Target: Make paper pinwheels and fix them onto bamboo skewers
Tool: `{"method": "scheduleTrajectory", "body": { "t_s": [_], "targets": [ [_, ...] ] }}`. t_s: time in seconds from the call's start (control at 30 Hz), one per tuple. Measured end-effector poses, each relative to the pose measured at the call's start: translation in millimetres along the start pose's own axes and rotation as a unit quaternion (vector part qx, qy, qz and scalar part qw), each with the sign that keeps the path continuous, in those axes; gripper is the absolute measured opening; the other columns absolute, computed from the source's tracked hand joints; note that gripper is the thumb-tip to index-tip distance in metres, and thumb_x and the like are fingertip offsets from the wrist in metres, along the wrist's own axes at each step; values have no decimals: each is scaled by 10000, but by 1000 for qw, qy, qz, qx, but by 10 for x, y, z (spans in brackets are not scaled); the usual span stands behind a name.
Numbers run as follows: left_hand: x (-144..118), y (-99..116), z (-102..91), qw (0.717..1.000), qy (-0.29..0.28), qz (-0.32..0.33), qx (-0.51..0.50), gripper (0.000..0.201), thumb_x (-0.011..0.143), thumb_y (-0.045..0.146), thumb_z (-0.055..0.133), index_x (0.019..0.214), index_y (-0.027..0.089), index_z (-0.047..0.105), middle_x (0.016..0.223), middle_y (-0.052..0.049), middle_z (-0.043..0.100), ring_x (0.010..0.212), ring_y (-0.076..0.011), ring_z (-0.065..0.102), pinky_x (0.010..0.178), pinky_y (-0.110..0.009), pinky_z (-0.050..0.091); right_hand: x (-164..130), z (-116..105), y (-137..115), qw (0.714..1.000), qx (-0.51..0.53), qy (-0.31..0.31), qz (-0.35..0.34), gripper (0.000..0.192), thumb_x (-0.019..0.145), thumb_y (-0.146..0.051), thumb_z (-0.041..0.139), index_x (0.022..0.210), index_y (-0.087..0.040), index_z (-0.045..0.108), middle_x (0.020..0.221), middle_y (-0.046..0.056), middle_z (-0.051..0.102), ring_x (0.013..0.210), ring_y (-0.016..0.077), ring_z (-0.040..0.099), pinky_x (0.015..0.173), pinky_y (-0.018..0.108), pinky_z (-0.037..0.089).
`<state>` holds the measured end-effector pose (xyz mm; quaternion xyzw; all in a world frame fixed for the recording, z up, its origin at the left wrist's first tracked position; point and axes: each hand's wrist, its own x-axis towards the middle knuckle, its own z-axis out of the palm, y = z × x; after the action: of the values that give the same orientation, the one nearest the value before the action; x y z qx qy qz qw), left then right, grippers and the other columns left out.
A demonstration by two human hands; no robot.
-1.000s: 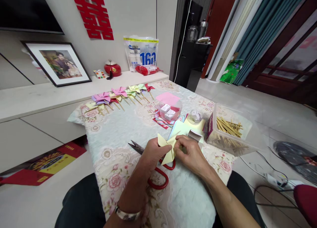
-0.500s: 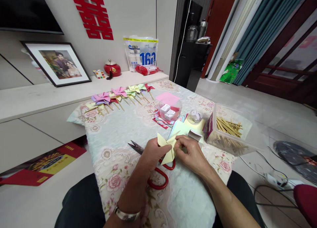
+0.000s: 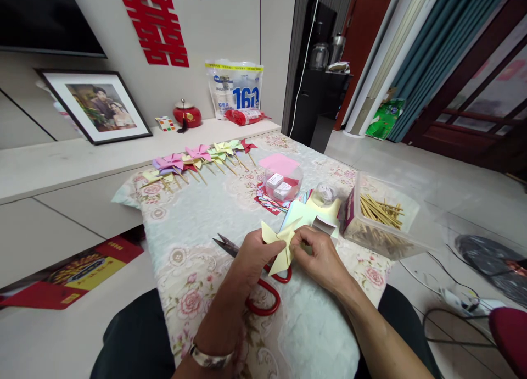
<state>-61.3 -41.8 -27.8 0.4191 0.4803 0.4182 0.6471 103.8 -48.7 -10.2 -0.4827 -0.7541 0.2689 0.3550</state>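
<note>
Near the front edge of the cloth-covered table [image 3: 197,214], both forearms reach in from below and meet over the red-handled scissors [image 3: 263,291], the left hand [image 3: 253,258] with knuckles up and fingers pinched on the left side of the pale yellow paper pinwheel [image 3: 280,246], the right hand [image 3: 319,258] curled with thumb and forefinger gripping its right side, so the paper stands just above the cloth. Just beyond lie loose coloured sheets [image 3: 298,211], a round clear tub [image 3: 283,182] and, at the right edge, a clear box of wooden sticks [image 3: 381,214]. Finished pinwheels [image 3: 197,159] line the far edge.
</note>
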Motion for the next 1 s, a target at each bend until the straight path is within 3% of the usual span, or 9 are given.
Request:
{"method": "scheduleTrajectory", "body": {
  "t_s": [0.57, 1.0],
  "targets": [
    [16, -26, 6, 1000, 6, 11, 10, 131, 663, 243, 669, 722, 128, 651, 586, 12, 622, 490, -110, 522, 473, -217, 401, 6, -26, -32, 999, 36, 0, -1, 141, 802, -98, 534, 699, -185, 576, 756, 7, 621, 721, 153, 582, 657, 256, 395],
    [11, -14, 15, 1000, 4, -3, 29, 164, 652, 248, 663, 757, 121, 665, 622, -8, 653, 510, -129, 558, 486, -234, 430, 13, -12, -30, 1000, 5, 1, -1, 148, 782, -85, 530, 681, -189, 556, 705, -1, 598, 662, 147, 559, 618, 250, 379]
  ]
}}
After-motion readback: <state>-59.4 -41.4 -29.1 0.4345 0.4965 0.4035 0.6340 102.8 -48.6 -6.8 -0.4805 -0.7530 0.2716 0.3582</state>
